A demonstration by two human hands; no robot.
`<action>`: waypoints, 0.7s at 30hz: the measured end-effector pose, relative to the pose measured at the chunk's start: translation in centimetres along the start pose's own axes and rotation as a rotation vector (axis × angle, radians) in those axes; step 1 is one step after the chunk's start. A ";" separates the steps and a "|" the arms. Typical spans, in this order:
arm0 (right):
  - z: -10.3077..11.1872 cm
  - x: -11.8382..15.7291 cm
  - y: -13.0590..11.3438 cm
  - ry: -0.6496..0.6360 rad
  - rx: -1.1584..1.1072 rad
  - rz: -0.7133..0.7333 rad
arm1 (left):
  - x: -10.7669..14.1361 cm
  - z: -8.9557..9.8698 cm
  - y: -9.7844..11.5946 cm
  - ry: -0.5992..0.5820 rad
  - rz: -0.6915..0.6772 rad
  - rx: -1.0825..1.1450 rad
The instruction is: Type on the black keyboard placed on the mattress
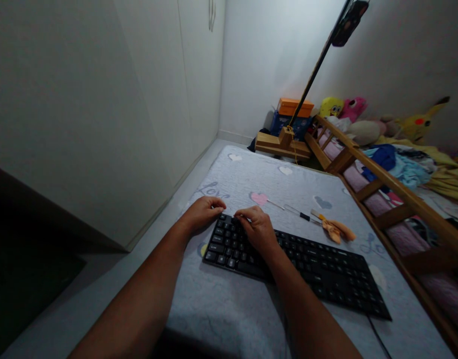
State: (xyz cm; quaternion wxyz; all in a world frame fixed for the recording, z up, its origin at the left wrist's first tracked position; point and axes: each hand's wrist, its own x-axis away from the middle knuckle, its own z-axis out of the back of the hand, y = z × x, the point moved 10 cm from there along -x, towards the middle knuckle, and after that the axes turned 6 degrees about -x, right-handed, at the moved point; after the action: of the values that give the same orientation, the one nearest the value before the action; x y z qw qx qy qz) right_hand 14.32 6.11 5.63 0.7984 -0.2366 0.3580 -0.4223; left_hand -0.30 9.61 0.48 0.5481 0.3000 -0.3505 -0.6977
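Observation:
A black keyboard (326, 259) lies at a slant on the quilted sheet. At its upper left corner is my left hand (204, 212), fingers curled and thumb against the edge there. My right hand (258, 229) reaches over the top rows of keys near the left end, thumb and fingertips pinched together. Anything between those fingertips is too small or hidden to make out. Behind the keyboard lie a thin tool with a black grip (304, 217), a slim metal rod (276, 204), a small brush-like tool (316, 214) and a crumpled orange cloth (337, 231).
A wooden bed rail (386, 184) runs along the right, with clothes and plush toys (358, 108) beyond it. At the far end a wooden stand (283, 142) holds up a black pole, near an orange box (294, 106). Pale wardrobe doors (150, 99) rise on the left.

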 end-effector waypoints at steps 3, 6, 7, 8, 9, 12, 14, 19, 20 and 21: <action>-0.1 0.0 0.0 -0.003 -0.010 0.020 | 0.0 -0.2 -0.1 -0.026 0.001 0.001; -0.2 0.1 -0.1 -0.003 -0.019 0.031 | 0.0 -0.4 -0.2 -0.044 0.009 0.024; -0.2 0.1 -0.1 -0.004 -0.022 0.033 | 0.0 -0.4 -0.2 -0.049 0.013 0.032; -0.2 0.1 -0.2 -0.008 -0.023 0.034 | 0.1 -0.4 -0.2 -0.053 0.017 0.036; -0.2 0.1 -0.2 -0.013 -0.023 0.033 | 0.1 -0.4 -0.2 -0.056 0.021 0.035; -0.3 0.1 -0.5 -0.036 -0.020 0.035 | 0.2 -0.3 -0.1 -0.060 0.025 0.013; -0.3 0.2 -0.7 -0.046 -0.020 0.041 | 0.3 -0.2 -0.1 -0.059 0.024 0.001; -0.2 0.2 -0.6 -0.027 -0.028 0.034 | 0.3 -0.2 -0.4 -0.055 0.051 -0.020; -0.2 0.2 -0.5 -0.020 -0.029 0.029 | 0.3 -0.2 -0.4 -0.055 0.055 -0.019; -0.1 0.2 -0.4 -0.013 -0.029 0.025 | 0.4 -0.2 -0.4 -0.057 0.059 -0.016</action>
State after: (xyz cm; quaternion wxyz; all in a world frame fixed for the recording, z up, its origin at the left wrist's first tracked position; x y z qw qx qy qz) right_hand 14.11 5.70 5.71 0.8025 -0.2464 0.3615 -0.4057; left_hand -0.48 9.31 0.01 0.5606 0.2652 -0.3691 -0.6922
